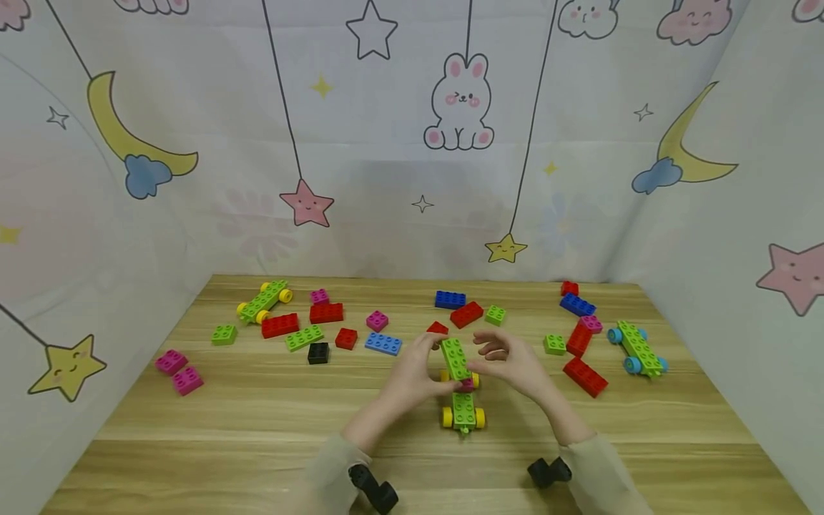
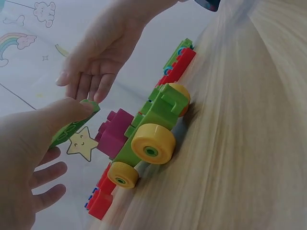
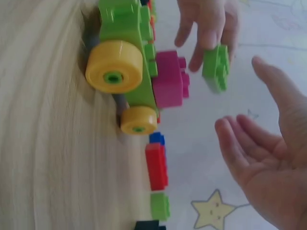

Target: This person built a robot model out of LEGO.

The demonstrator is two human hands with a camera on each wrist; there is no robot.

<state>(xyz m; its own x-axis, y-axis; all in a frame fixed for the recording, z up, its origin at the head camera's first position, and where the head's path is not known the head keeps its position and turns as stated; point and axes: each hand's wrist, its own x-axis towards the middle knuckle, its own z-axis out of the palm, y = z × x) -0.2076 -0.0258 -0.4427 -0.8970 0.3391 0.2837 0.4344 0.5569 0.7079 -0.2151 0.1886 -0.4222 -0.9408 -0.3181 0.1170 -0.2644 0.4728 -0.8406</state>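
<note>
A long green building brick (image 1: 455, 359) is pinched between the thumb and fingers of my left hand (image 1: 415, 375). It is held above a toy car with a green base (image 1: 463, 411) and yellow wheels, which stands on the table. A magenta brick (image 2: 115, 133) sits on the car's studs; a gap shows between it and the held green brick (image 3: 216, 68) in both wrist views. My right hand (image 1: 515, 363) hovers just right of the green brick, its fingers loosely bent and nothing in its grasp. In the right wrist view that hand (image 3: 273, 153) is apart from the brick.
Loose bricks in several colours lie across the back of the wooden table (image 1: 290, 415). Another yellow-wheeled green car (image 1: 265, 302) stands back left, and a blue-wheeled green car (image 1: 637, 348) stands at the right. A patterned white curtain (image 1: 386, 236) hangs behind.
</note>
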